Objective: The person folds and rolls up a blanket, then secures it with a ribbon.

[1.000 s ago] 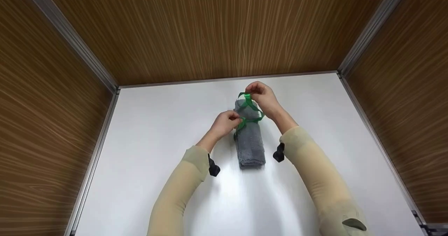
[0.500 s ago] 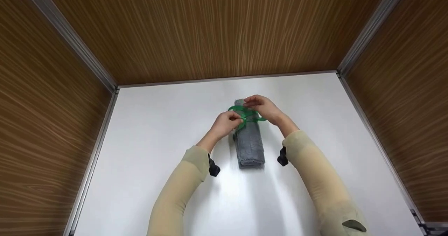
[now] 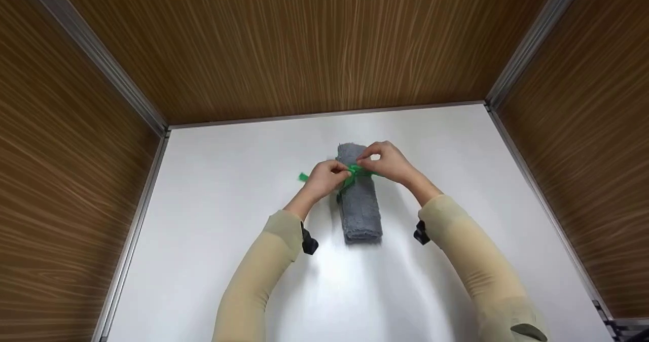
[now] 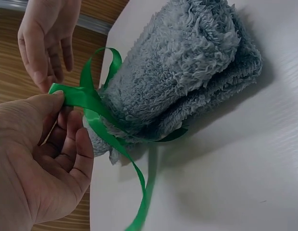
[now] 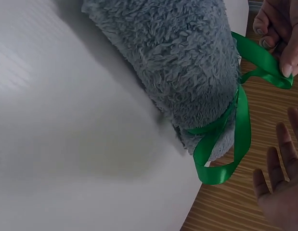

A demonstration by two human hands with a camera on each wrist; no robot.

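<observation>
The left hand [image 3: 324, 175] pinched a strand of the green ribbon [image 3: 355, 172] between thumb and fingertips, just left of the crossing on top of the rolled grey towel [image 3: 358, 200]. The right hand [image 3: 388, 162] pinched the ribbon from the other side, its fingers bent over the top of the roll; in the right wrist view its fingers looked loosely spread, so how firmly it held could not be told. The towel lay lengthwise on the white desk [image 3: 223, 220], near the middle, one end toward the person and the other toward the far wooden wall [image 3: 304, 47].

A second before, the right hand had been raised beyond the towel's far end, holding a tall open loop of ribbon above the roll. Half a second later it had come down and the loop had flattened into a ring over the towel. At this moment both hands sat low and close together on the roll, the loop had drawn in to a small crossing, and a ribbon end [image 3: 303, 177] stuck out to the left of the left hand. By the look of it, the tie was being pulled snug around the towel. The towel itself had not shifted.
</observation>
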